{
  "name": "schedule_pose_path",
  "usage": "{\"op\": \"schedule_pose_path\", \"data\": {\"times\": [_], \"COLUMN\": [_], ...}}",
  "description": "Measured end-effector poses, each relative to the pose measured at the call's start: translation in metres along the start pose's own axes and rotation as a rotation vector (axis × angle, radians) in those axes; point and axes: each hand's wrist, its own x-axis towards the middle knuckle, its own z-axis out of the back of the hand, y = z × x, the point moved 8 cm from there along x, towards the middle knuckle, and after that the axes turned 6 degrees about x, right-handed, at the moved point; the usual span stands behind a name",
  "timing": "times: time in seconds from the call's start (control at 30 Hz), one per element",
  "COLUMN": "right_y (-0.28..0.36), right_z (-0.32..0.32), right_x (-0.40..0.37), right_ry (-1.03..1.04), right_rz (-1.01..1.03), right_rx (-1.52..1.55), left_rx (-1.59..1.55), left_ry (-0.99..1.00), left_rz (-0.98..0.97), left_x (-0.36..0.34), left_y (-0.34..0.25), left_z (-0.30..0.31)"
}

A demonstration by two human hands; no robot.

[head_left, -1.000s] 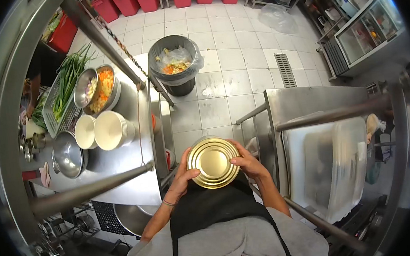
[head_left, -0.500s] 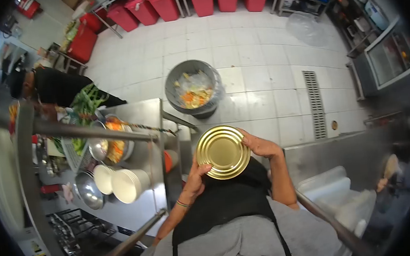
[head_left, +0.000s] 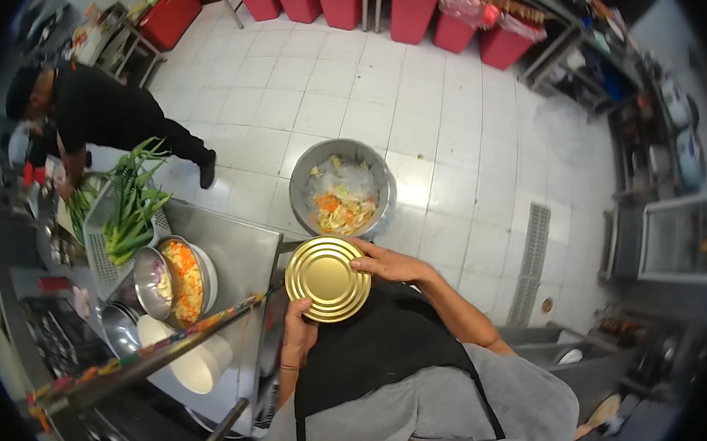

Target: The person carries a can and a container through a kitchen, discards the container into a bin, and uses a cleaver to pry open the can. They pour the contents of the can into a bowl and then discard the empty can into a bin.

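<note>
While the right hand [head_left: 389, 263] grips the right edge of a gold-coloured can [head_left: 328, 280], its thumb over the rim, the left hand [head_left: 299, 329] holds the near left side, fingers largely hidden. The can is in front of the black apron [head_left: 362, 347], ridged round end up. Just beyond is a bin [head_left: 297, 198] with food scraps inside. At left, the steel table [head_left: 235, 229] bears pale containers [head_left: 202, 366], metal bowls [head_left: 150, 285] and, farther away, green stalks [head_left: 129, 228] in a perforated basket [head_left: 103, 256]. Far left, a person in black [head_left: 108, 106] bends forward.
</note>
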Motion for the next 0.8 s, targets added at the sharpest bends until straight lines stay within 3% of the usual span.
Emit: {"op": "schedule_pose_path", "data": {"times": [0.13, 0.2, 0.27, 0.43, 0.63, 0.7, 0.8], "right_y": [0.039, 0.042, 0.054, 0.075, 0.098, 0.116, 0.123], "right_z": [0.06, 0.093, 0.125, 0.196, 0.281, 0.306, 0.345], "right_x": [0.015, 0.021, 0.021, 0.034, 0.087, 0.098, 0.118], "right_ry": [-0.115, -0.126, -0.182, -0.228, 0.024, 0.104, 0.301], "right_rz": [0.02, 0.054, 0.024, -0.099, -0.252, -0.3, -0.323], "right_rx": [-0.047, 0.06, 0.183, 0.289, 0.298, 0.159, 0.25], "left_rx": [0.001, 0.17, 0.211, 0.239, 0.155, -0.099, -0.341], "left_ry": [0.079, 0.104, 0.13, 0.064, -0.238, -0.334, -0.45], "left_rz": [-0.016, -0.212, -0.217, -0.144, -0.194, -0.225, -0.278], "left_x": [0.068, 0.089, 0.106, 0.169, 0.221, 0.24, 0.255], "left_y": [-0.029, -0.066, -0.09, -0.08, -0.063, -0.04, -0.035], "left_z": [-0.048, -0.092, -0.128, -0.157, -0.2, -0.218, -0.251]}}
